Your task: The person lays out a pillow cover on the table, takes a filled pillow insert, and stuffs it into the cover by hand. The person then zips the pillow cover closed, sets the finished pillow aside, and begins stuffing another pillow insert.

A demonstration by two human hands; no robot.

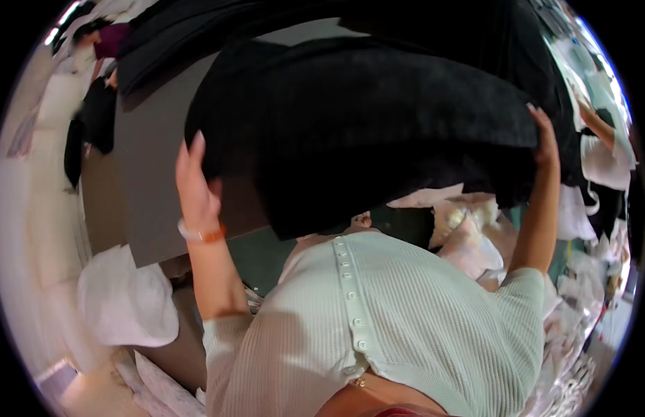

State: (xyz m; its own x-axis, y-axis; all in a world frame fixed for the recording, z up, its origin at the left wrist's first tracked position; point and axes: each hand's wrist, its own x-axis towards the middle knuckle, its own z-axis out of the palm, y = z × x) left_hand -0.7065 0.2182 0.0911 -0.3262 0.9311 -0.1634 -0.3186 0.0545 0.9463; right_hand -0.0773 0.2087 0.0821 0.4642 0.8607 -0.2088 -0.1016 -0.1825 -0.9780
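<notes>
A large piece of black fabric (pixel 378 97) spans the space between my two hands, its near part hanging down in front of my body. My left hand (pixel 197 184), with a bracelet at the wrist, is upright at the fabric's left edge, fingers stretched and the thumb apart. At the right end of the fabric, my right hand (pixel 542 135) has its fingers against the edge; what the thumb does is hidden. Beneath the fabric lies a grey table surface (pixel 152 153).
More black fabric (pixel 169 42) lies at the far side. A white bundle (pixel 128 295) is at the lower left, and pale crumpled cloth (pixel 472 240) lies below the table edge. One person (pixel 110 42) is at the upper left, another (pixel 606 149) at the right.
</notes>
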